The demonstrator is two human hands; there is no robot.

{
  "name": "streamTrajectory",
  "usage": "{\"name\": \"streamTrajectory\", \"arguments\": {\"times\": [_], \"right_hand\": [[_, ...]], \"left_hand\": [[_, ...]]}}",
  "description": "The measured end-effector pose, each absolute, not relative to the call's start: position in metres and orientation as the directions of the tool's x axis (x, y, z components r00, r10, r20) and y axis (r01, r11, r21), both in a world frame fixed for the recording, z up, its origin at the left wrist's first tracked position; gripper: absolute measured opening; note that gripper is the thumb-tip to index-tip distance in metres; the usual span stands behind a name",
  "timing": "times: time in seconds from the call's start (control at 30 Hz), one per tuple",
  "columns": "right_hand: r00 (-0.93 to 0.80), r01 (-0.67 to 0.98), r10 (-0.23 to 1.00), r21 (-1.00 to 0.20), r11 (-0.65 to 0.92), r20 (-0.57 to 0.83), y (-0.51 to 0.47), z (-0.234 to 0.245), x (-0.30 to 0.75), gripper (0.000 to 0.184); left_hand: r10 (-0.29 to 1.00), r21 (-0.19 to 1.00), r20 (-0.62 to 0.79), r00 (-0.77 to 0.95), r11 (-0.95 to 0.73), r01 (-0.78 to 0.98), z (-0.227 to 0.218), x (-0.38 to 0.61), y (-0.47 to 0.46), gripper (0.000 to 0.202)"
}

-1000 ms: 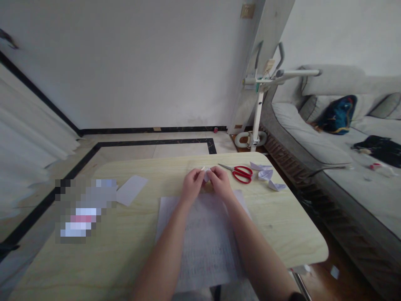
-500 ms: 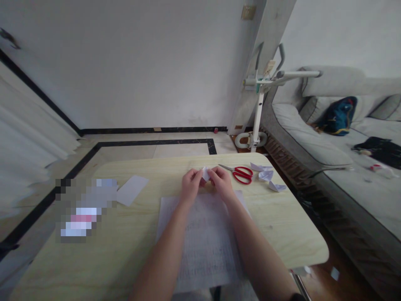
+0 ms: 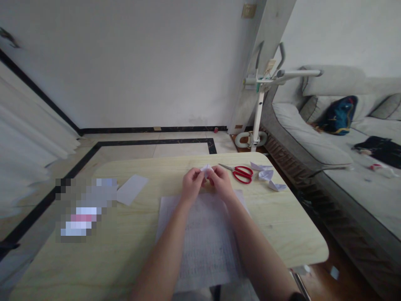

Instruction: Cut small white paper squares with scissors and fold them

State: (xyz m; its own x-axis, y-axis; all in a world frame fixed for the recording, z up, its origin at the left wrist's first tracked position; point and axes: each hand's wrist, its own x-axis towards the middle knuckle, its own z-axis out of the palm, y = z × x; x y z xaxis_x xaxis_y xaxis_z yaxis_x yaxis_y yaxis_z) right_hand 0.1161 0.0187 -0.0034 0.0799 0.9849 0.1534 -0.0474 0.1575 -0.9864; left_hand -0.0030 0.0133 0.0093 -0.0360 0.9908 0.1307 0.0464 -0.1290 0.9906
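Observation:
Between my two hands is a small folded white paper, pinched at its sides above the far edge of a large printed sheet. My left hand has its fingers closed on the paper's left side. On the other side, the fingers of my right hand grip it too. The large sheet lies flat under my forearms. Just right of my right hand rest red-handled scissors, blades pointing left. Several folded white paper pieces lie beyond the scissors.
The pale wooden table has rounded corners. A blank paper slip lies at the left beside a pixelated patch. A grey sofa runs along the right, and white exercise equipment stands behind the table.
The small paper between my fingers has turned and now shows a wider, folded top edge. My hands have shifted only slightly; the other things on the table stay put.

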Motion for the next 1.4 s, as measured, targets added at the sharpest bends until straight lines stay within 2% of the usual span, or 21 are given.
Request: {"name": "streamTrajectory", "arguments": {"times": [0.17,0.3,0.47,0.67,0.93,1.17,1.4], "right_hand": [[0.037,0.029,0.985,-0.985,0.169,0.170,0.0182,-0.0038,0.1168,0.023],[0.071,0.052,0.983,-0.985,0.167,0.170,0.0176,-0.0037,0.1157,0.022],[0.144,0.003,0.977,-0.988,0.156,0.155,0.0192,-0.0045,0.1144,0.021],[0.109,-0.075,0.984,-0.986,0.151,0.143,0.0200,-0.0069,0.1156,0.016],[0.148,0.023,0.973,-0.984,0.178,0.179,0.0186,-0.0051,0.1127,0.018],[0.135,-0.141,0.988,-0.986,0.094,0.075,0.0193,-0.0035,0.1128,0.023],[0.134,-0.032,0.983,-0.991,0.130,0.125,0.0206,-0.0062,0.1135,0.024]], "left_hand": [[0.982,0.983,0.178,-0.064,-0.174,0.062,0.0083,-0.0027,0.0150,0.017],[0.980,0.979,0.184,-0.075,-0.175,0.108,0.0066,-0.0036,0.0164,0.018],[0.982,0.978,0.175,-0.077,-0.165,0.125,0.0055,-0.0057,0.0167,0.018],[0.986,0.981,0.168,-0.019,-0.165,0.101,0.0069,-0.0037,0.0157,0.016],[0.981,0.972,0.196,-0.015,-0.192,0.135,0.0015,-0.0049,0.0187,0.018],[0.984,0.977,0.176,-0.027,-0.172,0.128,0.0051,-0.0047,0.0180,0.019],[0.981,0.989,0.141,-0.134,-0.132,0.071,0.0073,-0.0051,0.0186,0.018]]}}
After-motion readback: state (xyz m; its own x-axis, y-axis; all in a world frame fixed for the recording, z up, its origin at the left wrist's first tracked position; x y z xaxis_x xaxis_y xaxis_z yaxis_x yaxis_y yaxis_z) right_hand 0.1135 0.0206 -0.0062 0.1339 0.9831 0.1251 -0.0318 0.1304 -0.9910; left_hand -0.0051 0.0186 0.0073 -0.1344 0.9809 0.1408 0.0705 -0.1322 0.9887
